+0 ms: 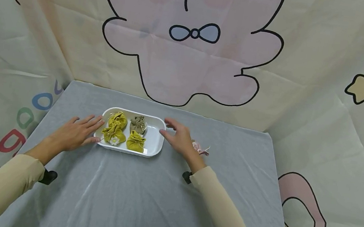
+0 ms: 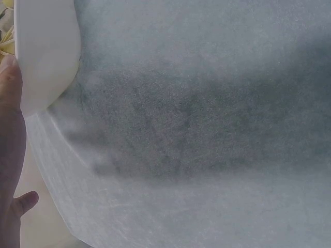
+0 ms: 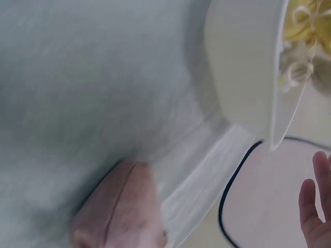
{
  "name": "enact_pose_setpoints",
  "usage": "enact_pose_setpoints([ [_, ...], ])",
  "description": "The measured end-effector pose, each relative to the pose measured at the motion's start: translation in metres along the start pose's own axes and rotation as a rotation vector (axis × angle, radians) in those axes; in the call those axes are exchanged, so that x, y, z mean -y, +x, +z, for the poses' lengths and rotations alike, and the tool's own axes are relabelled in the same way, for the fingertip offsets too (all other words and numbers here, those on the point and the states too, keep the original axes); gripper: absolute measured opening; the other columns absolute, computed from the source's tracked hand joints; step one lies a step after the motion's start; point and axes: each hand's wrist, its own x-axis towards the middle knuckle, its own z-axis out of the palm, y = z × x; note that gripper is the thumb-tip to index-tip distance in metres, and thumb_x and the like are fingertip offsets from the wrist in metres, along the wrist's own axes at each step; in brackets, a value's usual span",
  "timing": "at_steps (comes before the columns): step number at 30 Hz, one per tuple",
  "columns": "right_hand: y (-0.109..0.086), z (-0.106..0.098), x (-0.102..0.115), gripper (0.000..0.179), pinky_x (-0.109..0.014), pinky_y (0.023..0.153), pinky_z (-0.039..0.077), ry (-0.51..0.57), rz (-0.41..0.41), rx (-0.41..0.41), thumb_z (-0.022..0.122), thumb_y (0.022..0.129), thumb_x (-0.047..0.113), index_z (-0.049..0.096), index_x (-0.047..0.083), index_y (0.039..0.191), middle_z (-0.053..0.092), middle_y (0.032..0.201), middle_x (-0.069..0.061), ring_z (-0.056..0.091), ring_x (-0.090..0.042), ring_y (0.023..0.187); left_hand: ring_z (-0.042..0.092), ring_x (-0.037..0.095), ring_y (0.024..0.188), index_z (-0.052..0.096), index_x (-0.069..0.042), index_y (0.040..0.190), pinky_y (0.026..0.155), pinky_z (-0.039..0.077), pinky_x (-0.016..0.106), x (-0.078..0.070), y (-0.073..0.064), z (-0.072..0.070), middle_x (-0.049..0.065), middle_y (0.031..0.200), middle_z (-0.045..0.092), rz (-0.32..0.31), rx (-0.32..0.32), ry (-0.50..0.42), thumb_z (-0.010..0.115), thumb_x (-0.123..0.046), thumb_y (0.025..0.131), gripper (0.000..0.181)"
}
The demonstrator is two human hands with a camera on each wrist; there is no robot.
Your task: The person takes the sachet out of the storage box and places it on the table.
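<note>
White tray (image 1: 155,140) sits on the grey cloth (image 1: 130,191), long axis left-right, between left hand (image 1: 77,133), fingers straight at near rim, and right hand (image 1: 181,138), fingers parted, contact unclear.

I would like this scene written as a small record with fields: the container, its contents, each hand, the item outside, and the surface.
Container: white tray with rounded corners
Contents: three yellow pouches and one grey-green pouch
Decoration: white flower on the near-left yellow pouch
Left hand: at the tray's left end, seemingly touching its rim
Right hand: at the tray's right end, open; contact unclear
Outside: pink cloth item, partly behind the right hand in the head view
Surface: grey-blue cloth
</note>
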Motion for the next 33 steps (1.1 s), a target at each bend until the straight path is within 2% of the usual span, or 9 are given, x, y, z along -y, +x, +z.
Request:
enact_pose_setpoints([
  [7, 0.004, 0.017, 0.017, 0.049, -0.040, 0.099, 0.050, 0.021, -0.026, 0.117, 0.076, 0.090, 0.018, 0.061, 0.001, 0.133, 0.067, 0.127, -0.012, 0.067, -0.023, 0.112, 0.027, 0.043, 0.145, 0.034, -0.005, 0.155, 0.105, 0.029, 0.071, -0.002, 0.001, -0.001, 0.020, 0.160, 0.028, -0.002, 0.009, -0.013, 0.051, -0.051, 0.101, 0.073],
  [13, 0.004, 0.028, 0.027, 0.051, -0.038, 0.100, 0.049, 0.039, -0.042, 0.202, 0.076, 0.090, 0.015, 0.058, 0.000, 0.135, 0.065, 0.131, -0.012, 0.067, -0.022, 0.113, 0.026, 0.044, 0.145, 0.033, -0.004, 0.155, 0.105, 0.028, 0.071, -0.002, 0.001, 0.000, 0.021, 0.160, 0.028, -0.008, 0.016, -0.013, 0.052, -0.050, 0.101, 0.073],
  [19, 0.005, 0.040, 0.033, 0.053, -0.038, 0.102, 0.048, 0.029, -0.001, 0.296, 0.075, 0.091, 0.016, 0.057, 0.003, 0.139, 0.064, 0.133, -0.010, 0.064, -0.020, 0.118, 0.028, 0.044, 0.145, 0.034, -0.004, 0.154, 0.105, 0.029, 0.071, -0.002, 0.001, 0.000, 0.021, 0.159, 0.029, -0.007, 0.010, -0.008, 0.054, -0.049, 0.100, 0.073],
  [22, 0.006, 0.046, 0.036, 0.053, -0.033, 0.102, 0.047, 0.000, 0.015, 0.334, 0.075, 0.091, 0.017, 0.057, 0.004, 0.139, 0.064, 0.133, -0.008, 0.063, -0.018, 0.119, 0.028, 0.044, 0.144, 0.034, -0.004, 0.154, 0.105, 0.029, 0.071, -0.002, 0.001, 0.000, 0.021, 0.159, 0.029, -0.006, 0.009, -0.008, 0.054, -0.048, 0.100, 0.073],
  [27, 0.007, 0.057, 0.036, 0.050, -0.024, 0.101, 0.045, -0.055, 0.013, 0.359, 0.075, 0.091, 0.016, 0.059, 0.007, 0.137, 0.065, 0.132, -0.006, 0.063, -0.015, 0.118, 0.029, 0.044, 0.144, 0.034, -0.004, 0.154, 0.105, 0.030, 0.071, -0.002, 0.001, 0.000, 0.021, 0.159, 0.029, -0.007, 0.013, 0.001, 0.053, -0.049, 0.100, 0.073],
  [33, 0.005, 0.065, 0.035, 0.047, -0.023, 0.103, 0.044, -0.106, 0.017, 0.340, 0.074, 0.091, 0.013, 0.061, 0.013, 0.136, 0.064, 0.134, -0.002, 0.062, -0.011, 0.119, 0.028, 0.044, 0.144, 0.034, -0.004, 0.154, 0.105, 0.030, 0.071, -0.001, 0.001, 0.001, 0.021, 0.160, 0.029, -0.004, 0.012, -0.013, 0.053, -0.050, 0.101, 0.073],
])
